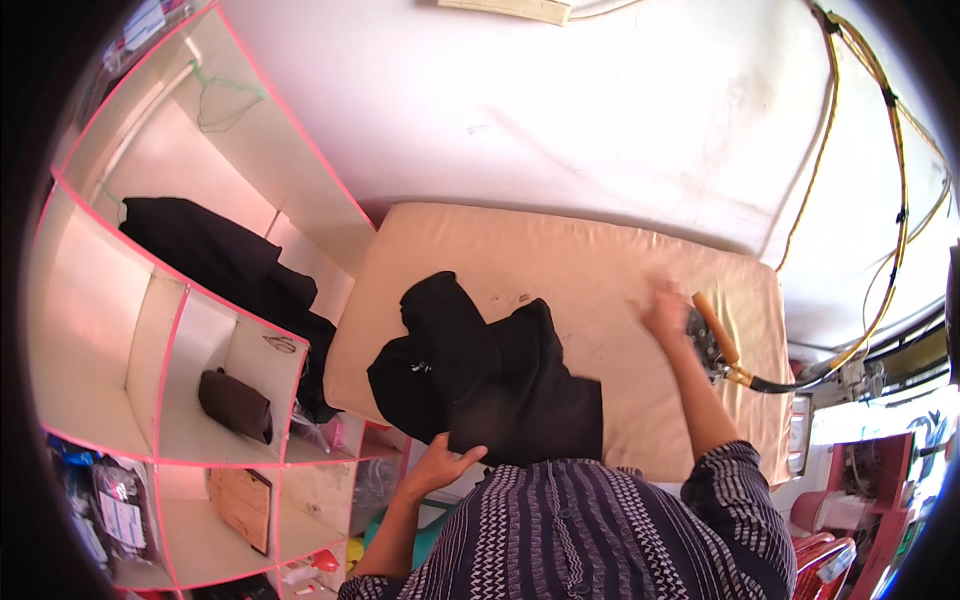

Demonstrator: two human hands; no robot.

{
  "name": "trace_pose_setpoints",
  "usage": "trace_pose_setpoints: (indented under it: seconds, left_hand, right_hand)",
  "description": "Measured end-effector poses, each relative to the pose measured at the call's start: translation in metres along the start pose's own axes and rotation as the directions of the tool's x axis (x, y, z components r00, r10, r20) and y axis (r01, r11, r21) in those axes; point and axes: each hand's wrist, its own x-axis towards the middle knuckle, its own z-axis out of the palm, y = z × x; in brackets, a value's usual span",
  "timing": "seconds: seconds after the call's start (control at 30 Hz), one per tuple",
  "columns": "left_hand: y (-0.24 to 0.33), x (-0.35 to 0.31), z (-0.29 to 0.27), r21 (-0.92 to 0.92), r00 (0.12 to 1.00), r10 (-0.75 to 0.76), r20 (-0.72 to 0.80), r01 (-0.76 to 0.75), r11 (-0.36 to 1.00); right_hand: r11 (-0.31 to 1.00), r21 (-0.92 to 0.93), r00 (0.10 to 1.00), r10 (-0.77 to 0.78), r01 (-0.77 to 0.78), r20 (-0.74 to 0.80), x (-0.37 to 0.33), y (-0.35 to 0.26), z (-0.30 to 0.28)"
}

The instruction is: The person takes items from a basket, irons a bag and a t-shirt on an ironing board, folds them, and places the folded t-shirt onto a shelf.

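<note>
A black garment [500, 380] lies partly folded and rumpled on a padded table with a beige cover [620, 250]. At the garment's near left edge is my left hand [447, 466], its thumb and fingers closed on the cloth; part of the fingers is hidden. My right hand [662, 308] is over the right part of the table, blurred by motion, with its fingers apart and nothing seen in it. Just right of that hand rests an iron [705, 345] with an orange-brown handle, joined to a yellow and black cord.
A white shelf unit with pink edges [170, 380] stands at the left, holding dark cloth [215, 250], a rolled brown cloth [236, 404] and packages. Cables [900, 200] hang at the right, by the white wall. A red chair [828, 560] is at the lower right.
</note>
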Motion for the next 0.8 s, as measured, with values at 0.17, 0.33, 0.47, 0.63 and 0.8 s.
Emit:
trace_pose_setpoints:
  seconds: [0.17, 0.33, 0.47, 0.63, 0.8]
  left_hand:
    - [0.039, -0.023, -0.06, -0.023, 0.98, 0.2, -0.01, -0.2, 0.98]
    - [0.031, -0.075, -0.15, 0.13, 0.952, 0.215, -0.218, -0.19, 0.973]
    - [0.013, -0.025, -0.307, 0.381, 0.893, 0.14, -0.428, 0.038, 0.924]
    - [0.122, 0.087, -0.35, 0.426, 0.433, 0.642, -0.633, -0.498, 0.756]
    - [0.125, 0.108, -0.313, 0.904, 0.207, 0.958, -0.199, -0.338, 0.261]
  right_hand:
    - [0.568, 0.276, 0.566, -0.819, 0.775, 0.096, -0.035, -0.204, 0.076]
    - [0.827, 0.327, 0.721, -0.561, 0.458, 0.408, -0.018, -0.286, 0.187]
    - [0.886, 0.456, 0.961, -0.195, 0.086, 0.197, 0.072, -0.277, 0.143]
    - [0.951, 0.302, 0.668, 0.178, 0.073, -0.723, 0.203, -0.159, -0.045]
    - [0.911, -0.04, 0.394, -0.217, 0.409, -0.893, 0.105, -0.053, -0.181]
